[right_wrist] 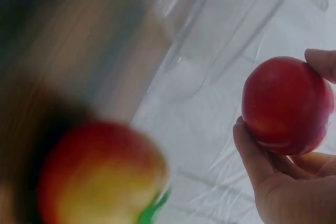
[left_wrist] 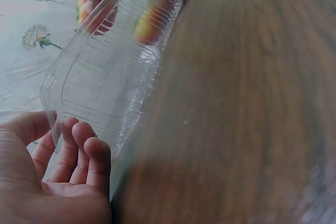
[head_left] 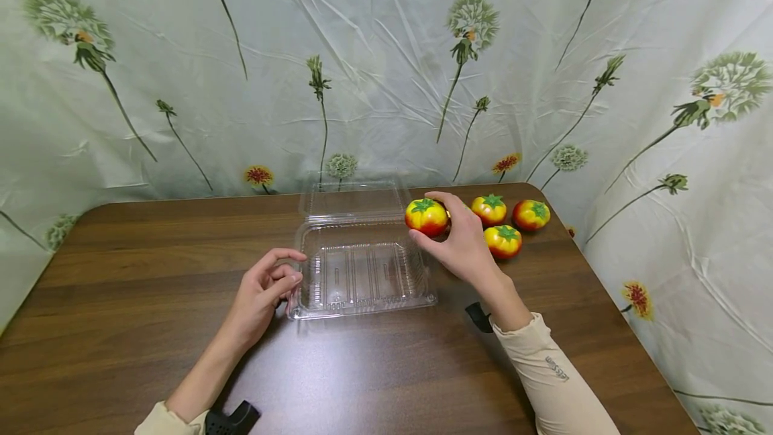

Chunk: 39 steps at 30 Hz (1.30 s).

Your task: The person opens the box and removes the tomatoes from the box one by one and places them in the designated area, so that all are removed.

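Observation:
A clear plastic clamshell container [head_left: 368, 309] lies on the table with its lid [head_left: 356, 203] folded back. At its left edge my left hand [head_left: 266, 291] holds the rim, thumb and curled fingers meeting the plastic in the left wrist view. My right hand [head_left: 461, 240] grips a red-and-yellow tomato [head_left: 426, 217] with a green leafy top, between thumb and fingers. This tomato is raised near the container's back right corner. Behind and beside the right hand sit three more tomatoes, one at the back [head_left: 489, 210], one in front [head_left: 504, 242] and one farther right [head_left: 531, 215].
The brown wooden table [head_left: 151, 301] ends at a back edge close behind the lid. A pale curtain [head_left: 386, 86] printed with dandelions hangs behind and to the right. Black wrist straps [head_left: 232, 418] show near both sleeves.

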Motion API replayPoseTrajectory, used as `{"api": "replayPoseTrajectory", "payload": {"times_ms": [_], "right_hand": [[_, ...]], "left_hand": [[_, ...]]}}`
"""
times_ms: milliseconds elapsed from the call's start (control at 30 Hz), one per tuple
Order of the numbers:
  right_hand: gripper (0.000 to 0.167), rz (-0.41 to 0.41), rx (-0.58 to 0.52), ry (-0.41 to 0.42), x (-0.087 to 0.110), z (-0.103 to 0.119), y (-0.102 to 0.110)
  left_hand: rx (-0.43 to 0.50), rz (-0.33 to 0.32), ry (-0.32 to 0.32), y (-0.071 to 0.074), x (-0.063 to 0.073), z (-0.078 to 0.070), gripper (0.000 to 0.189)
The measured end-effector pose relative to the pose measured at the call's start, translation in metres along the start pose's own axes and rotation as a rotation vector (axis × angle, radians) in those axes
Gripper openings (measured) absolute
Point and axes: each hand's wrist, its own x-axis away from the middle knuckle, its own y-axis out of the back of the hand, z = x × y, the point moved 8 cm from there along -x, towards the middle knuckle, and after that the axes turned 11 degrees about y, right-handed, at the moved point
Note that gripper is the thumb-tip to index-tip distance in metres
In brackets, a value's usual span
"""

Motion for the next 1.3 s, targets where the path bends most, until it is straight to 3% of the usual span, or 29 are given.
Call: {"api": "replayPoseTrajectory", "payload": {"times_ms": [533,933,1300], "right_hand": [[0.063,-0.102,0.101,-0.137,0.022,-0.049,0.048],[0.062,-0.101,0.173,-0.318,0.039,-0.078,0.079],[0.064,-0.125,0.210,-0.372,0.047,-0.092,0.098]], "left_hand": [[0.004,0.003,-0.002,0.002,0.000,0.002,0.027],[0.012,0.012,0.000,0.001,-0.001,0.004,0.027],[0.004,0.018,-0.009,-0.001,-0.001,0.000,0.028]]}}
